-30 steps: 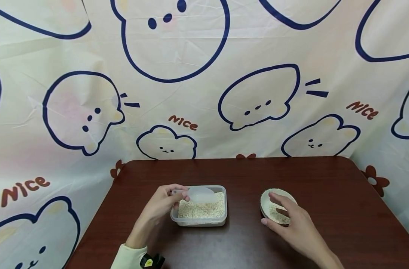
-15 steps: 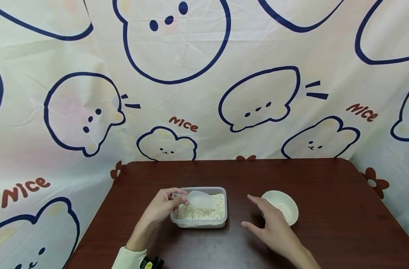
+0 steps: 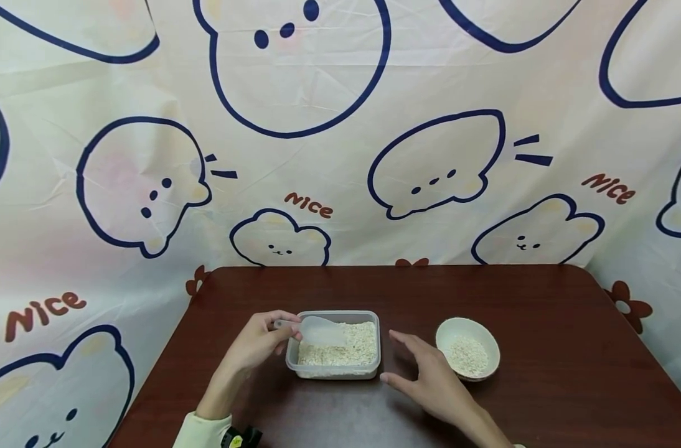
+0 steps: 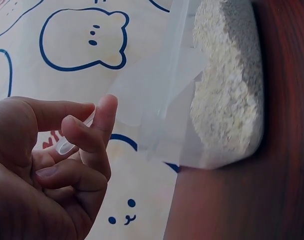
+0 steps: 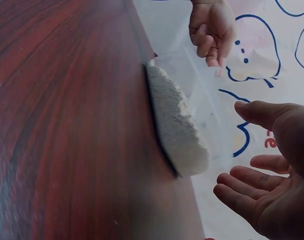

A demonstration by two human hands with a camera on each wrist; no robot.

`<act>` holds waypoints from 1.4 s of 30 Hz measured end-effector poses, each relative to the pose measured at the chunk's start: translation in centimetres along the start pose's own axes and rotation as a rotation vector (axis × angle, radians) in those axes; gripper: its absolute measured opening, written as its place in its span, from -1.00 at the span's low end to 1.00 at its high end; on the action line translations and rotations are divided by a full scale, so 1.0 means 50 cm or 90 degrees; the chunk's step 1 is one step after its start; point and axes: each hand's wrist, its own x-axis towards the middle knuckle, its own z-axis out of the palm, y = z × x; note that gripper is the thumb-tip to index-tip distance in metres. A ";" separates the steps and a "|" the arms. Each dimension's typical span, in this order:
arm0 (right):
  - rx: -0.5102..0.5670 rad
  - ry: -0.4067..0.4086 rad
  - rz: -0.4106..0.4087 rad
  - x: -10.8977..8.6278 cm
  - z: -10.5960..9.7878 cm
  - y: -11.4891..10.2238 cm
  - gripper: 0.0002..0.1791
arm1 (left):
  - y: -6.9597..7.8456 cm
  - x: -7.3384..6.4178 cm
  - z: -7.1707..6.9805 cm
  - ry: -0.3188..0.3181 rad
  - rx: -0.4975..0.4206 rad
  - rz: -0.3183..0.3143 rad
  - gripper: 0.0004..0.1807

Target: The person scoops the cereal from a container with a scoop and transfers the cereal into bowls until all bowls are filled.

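Note:
In the head view my left hand pinches the handle of a translucent plastic scoop, whose bowl hangs over the left part of a clear plastic container. Pale oat flakes fill much of that container. The left wrist view shows the scoop's handle between thumb and fingers of the left hand. My right hand is just right of the container, its fingers spread and holding nothing. Beside it, to the right, stands a white bowl with oat flakes in it.
Everything stands on a dark brown wooden table with rounded far corners. Behind it hangs a pale cloth printed with bear outlines, reaching down to the table's back edge and along both sides.
My right hand has moved left, away from the bowl toward the container, uncovering the bowl and the flakes in it. The left hand with the scoop has shifted slightly left.

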 end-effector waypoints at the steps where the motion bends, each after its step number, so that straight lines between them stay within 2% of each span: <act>1: 0.011 -0.008 0.002 0.003 0.005 0.002 -0.15 | 0.001 -0.001 -0.003 0.003 0.005 -0.002 -0.70; 9: 0.080 -0.068 0.031 0.022 0.038 0.015 -0.07 | 0.007 -0.002 -0.016 0.026 0.044 -0.006 -0.75; 17: 0.109 -0.055 0.051 0.029 0.055 0.017 0.00 | 0.017 0.000 -0.014 0.038 0.078 -0.017 -0.78; 24: 0.109 -0.047 0.065 0.035 0.061 0.017 -0.02 | 0.010 0.012 0.013 -0.003 0.086 0.022 -0.73; 27: 0.112 -0.049 0.065 0.037 0.063 0.017 -0.01 | 0.007 0.017 0.031 -0.024 0.070 0.032 -0.70; 31: 0.119 -0.055 0.067 0.037 0.066 0.017 0.00 | 0.004 0.021 0.054 -0.038 0.022 0.027 -0.69; 36: 0.124 -0.060 0.067 0.035 0.067 0.018 0.00 | -0.001 0.023 0.075 -0.032 -0.034 0.010 -0.70; 42: 0.124 -0.058 0.064 0.035 0.066 0.018 -0.02 | 0.000 0.025 0.092 -0.020 -0.052 -0.003 -0.73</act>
